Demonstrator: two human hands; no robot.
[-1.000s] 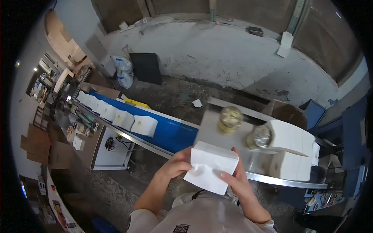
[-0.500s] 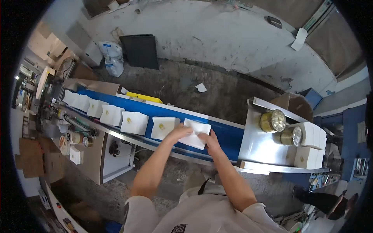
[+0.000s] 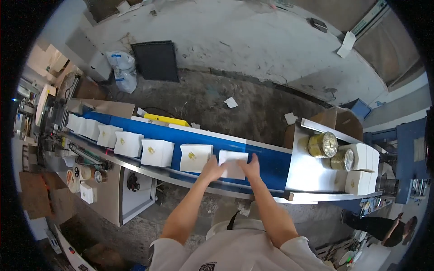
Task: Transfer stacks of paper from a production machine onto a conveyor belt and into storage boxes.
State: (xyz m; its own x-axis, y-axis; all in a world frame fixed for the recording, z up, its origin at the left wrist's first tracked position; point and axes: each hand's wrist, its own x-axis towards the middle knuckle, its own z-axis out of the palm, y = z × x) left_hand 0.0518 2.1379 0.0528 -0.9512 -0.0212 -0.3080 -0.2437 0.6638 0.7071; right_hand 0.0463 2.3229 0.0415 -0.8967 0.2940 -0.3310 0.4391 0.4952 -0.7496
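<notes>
A white stack of paper sheets (image 3: 233, 156) lies flat on the blue conveyor belt (image 3: 271, 163). At its left edge my left hand (image 3: 212, 170) is closed, thumb over the near left part and fingers along the side. My right hand (image 3: 251, 169) is open on the other side, its thumb over the near right corner and its fingers standing apart from the edge. Left of my hands another white stack (image 3: 195, 161) bears a yellow mark. Several similar stacks (image 3: 157, 153) continue in a row toward the left end of the belt.
Right of the belt, a metal table (image 3: 305, 178) holds two round yellowish rolls (image 3: 323, 145) and white stacks (image 3: 357, 182). A yellow bar (image 3: 166, 119) runs along the belt's far side. A cardboard box (image 3: 339, 119) stands behind the table. Another person (image 3: 379, 229) is at the lower right.
My hands have levelled the tilted white stack onto the belt. My right fingers have spread away from its edge. The view has shifted slightly.
</notes>
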